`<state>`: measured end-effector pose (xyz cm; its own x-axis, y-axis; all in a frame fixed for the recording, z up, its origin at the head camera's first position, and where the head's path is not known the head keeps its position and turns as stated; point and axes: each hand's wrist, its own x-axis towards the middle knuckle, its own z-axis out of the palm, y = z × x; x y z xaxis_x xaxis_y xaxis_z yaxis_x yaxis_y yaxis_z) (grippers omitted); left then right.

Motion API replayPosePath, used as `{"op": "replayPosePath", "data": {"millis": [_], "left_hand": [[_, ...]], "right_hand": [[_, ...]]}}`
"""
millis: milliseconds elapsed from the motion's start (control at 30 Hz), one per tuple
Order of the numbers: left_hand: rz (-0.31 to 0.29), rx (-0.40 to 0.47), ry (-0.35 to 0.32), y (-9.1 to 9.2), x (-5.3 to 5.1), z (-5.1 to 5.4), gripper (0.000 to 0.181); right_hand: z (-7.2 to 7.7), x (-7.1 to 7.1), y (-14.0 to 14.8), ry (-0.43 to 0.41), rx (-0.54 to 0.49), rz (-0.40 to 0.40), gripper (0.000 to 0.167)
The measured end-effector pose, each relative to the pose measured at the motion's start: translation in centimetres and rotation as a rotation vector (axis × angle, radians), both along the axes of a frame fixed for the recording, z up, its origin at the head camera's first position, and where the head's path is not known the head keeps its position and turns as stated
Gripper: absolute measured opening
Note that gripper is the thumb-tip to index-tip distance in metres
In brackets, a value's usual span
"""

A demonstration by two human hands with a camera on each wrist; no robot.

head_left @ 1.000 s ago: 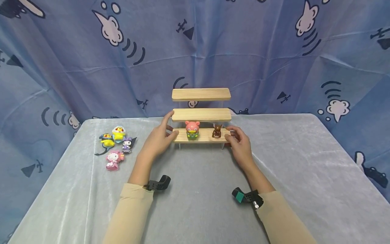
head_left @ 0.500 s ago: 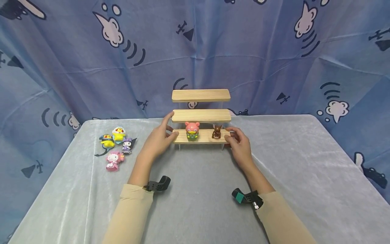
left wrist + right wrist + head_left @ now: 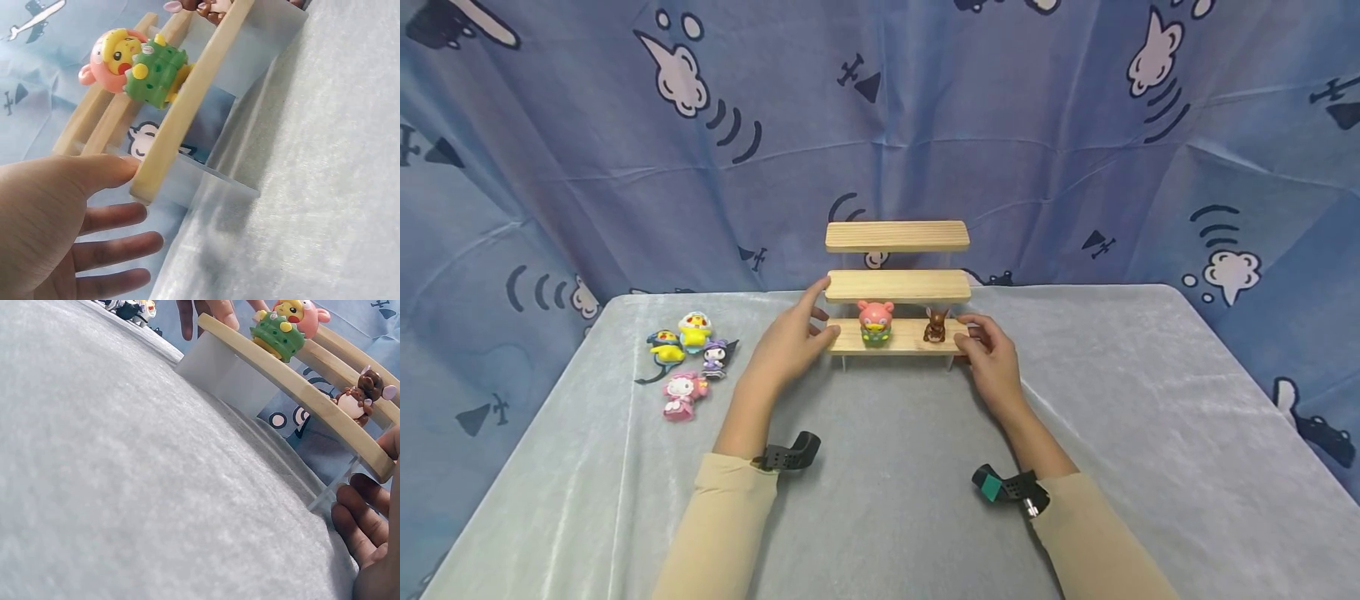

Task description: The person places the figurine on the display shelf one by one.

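A three-tier wooden display shelf [image 3: 898, 287] with clear legs stands on the cloth-covered table. On its lowest board are a figurine with a pink hood and green body [image 3: 876, 323] and, to the right, a brown eared figurine [image 3: 935, 326]. My left hand [image 3: 782, 346] touches the shelf's left end. Its thumb rests on the lowest board, the index finger reaches the middle board, and the other fingers [image 3: 115, 250] extend beside the shelf. At the right end my right hand [image 3: 992, 358] holds the lowest board, thumb above and fingers [image 3: 362, 512] lower by the clear leg.
Several figurines lie at the table's left: two yellow ones [image 3: 695, 331], a purple-and-white one [image 3: 715, 357] and a pink one [image 3: 681, 395]. A blue patterned curtain [image 3: 880, 125] hangs directly behind the table [image 3: 1150, 433] and shelf.
The hands, shelf and figurines keep their places relative to each other. Only the head view shifts very slightly.
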<state>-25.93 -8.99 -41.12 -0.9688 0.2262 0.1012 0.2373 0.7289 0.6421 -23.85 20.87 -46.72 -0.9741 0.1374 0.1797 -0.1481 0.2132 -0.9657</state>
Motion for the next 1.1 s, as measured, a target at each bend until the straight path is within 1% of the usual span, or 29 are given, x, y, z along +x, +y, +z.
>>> {"op": "replayPosePath", "data": {"millis": [200, 333, 433, 600, 833, 1100], "left_hand": [[0.016, -0.016, -0.006, -0.2, 0.3, 0.9, 0.07], [0.044, -0.028, -0.02, -0.6, 0.4, 1.3, 0.061], [0.07, -0.043, -0.017, -1.1, 0.4, 1.5, 0.056], [0.112, -0.058, -0.008, -2.3, 0.3, 1.6, 0.054], [0.185, -0.037, -0.038, -4.2, 0.5, 2.0, 0.052], [0.198, -0.049, -0.082, -7.0, 0.7, 2.3, 0.055]], "right_hand": [[-0.1, -0.1, 0.1, -0.003, 0.008, 0.001, 0.032], [-0.1, -0.1, 0.1, -0.006, 0.007, 0.0, 0.032], [-0.1, -0.1, 0.1, -0.004, 0.008, 0.0, 0.032], [0.1, 0.1, 0.0, -0.002, 0.005, 0.005, 0.032], [0.2, 0.2, 0.0, -0.013, 0.0, 0.002, 0.032], [0.2, 0.1, 0.0, -0.027, 0.01, -0.005, 0.033]]}}
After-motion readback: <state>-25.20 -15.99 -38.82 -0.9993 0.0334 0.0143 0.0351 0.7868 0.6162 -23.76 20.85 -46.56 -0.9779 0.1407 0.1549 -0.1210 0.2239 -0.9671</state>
